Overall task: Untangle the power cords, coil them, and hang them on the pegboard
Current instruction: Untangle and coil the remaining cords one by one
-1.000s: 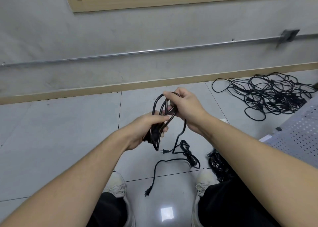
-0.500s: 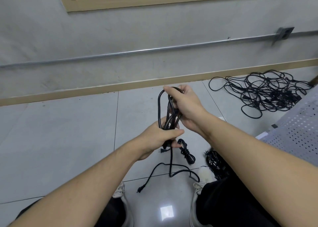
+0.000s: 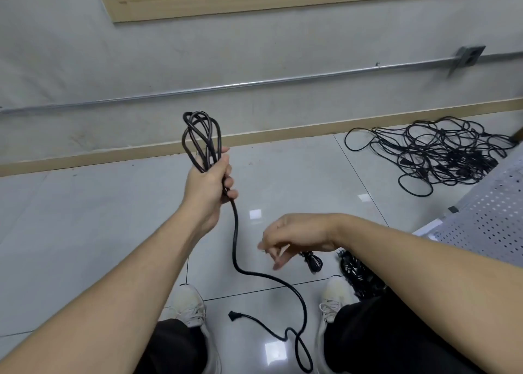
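The left hand is raised in front of the wall and clamped around a bunch of loops of a black cord, the loops standing up out of the fist while the loose tail drops from under the fingers, snakes across the floor tiles between the two shoes and ends in a plug lying near the left shoe. The right hand hangs lower, fingers slack and apart, gripping nothing, just above a small bundled cord on the floor. The danger I see is in that tail: it curls into a small loop by the right shoe, and if it gets pulled up quickly it may kink there, or snag on a foot and tug the coil out of shape. The loops in the fist look uneven, so a loosened grip could let them spring apart and the coiling would have to start again. Off to the right a big tangle of cords lies on the floor beside the pegboard, well apart from this cord, so it seems unlikely to catch on it. A second dark bundle sits by the right shoe and could easily be stepped on or dragged.
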Action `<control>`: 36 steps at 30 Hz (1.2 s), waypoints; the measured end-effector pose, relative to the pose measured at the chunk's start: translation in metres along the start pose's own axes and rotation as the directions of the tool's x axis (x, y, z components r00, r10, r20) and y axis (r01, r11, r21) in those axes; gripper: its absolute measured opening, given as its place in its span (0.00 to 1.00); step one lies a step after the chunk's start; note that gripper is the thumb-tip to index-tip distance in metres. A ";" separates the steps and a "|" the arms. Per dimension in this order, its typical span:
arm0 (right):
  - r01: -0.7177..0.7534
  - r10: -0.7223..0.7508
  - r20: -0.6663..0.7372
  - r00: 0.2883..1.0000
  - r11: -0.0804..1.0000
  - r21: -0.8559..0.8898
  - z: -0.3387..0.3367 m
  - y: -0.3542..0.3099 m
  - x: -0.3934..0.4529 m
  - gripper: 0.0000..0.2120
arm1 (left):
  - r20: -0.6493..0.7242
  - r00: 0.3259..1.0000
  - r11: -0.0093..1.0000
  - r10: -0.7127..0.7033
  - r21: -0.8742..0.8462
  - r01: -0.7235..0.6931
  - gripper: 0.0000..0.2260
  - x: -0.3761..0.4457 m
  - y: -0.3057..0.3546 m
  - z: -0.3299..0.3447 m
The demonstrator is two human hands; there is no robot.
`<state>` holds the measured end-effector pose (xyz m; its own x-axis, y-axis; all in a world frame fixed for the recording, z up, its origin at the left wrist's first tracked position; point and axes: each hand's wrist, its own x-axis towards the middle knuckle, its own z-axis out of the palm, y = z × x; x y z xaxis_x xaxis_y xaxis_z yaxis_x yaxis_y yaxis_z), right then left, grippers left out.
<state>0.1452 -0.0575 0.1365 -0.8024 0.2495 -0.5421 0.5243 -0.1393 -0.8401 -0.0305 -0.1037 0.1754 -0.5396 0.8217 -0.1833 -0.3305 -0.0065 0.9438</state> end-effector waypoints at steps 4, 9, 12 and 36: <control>0.048 -0.046 -0.184 0.982 0.999 0.008 0.007 -0.006 0.013 0.24 | 0.008 1.000 0.988 0.017 -0.155 -0.016 0.04 -0.001 0.002 0.003; -0.004 -0.004 -0.022 1.000 0.941 -0.338 0.019 -0.004 0.021 0.11 | -0.142 0.979 0.989 0.147 0.002 -0.148 0.03 0.007 -0.002 -0.001; 0.073 -0.164 -0.156 0.974 0.879 -0.470 0.001 -0.007 0.012 0.14 | -0.179 0.946 0.916 0.271 0.351 -0.196 0.07 0.018 -0.003 -0.023; 0.252 -0.459 -0.562 0.688 0.877 -0.409 -0.071 -0.018 -0.030 0.20 | 0.289 0.952 0.694 -0.099 0.706 -0.142 0.17 -0.004 0.007 -0.024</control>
<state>0.1798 0.0061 0.1692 -0.6329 0.7739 0.0232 0.3744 0.3322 -0.8657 -0.0492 -0.1205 0.1765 -0.2575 0.9477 -0.1886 0.3943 0.2813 0.8749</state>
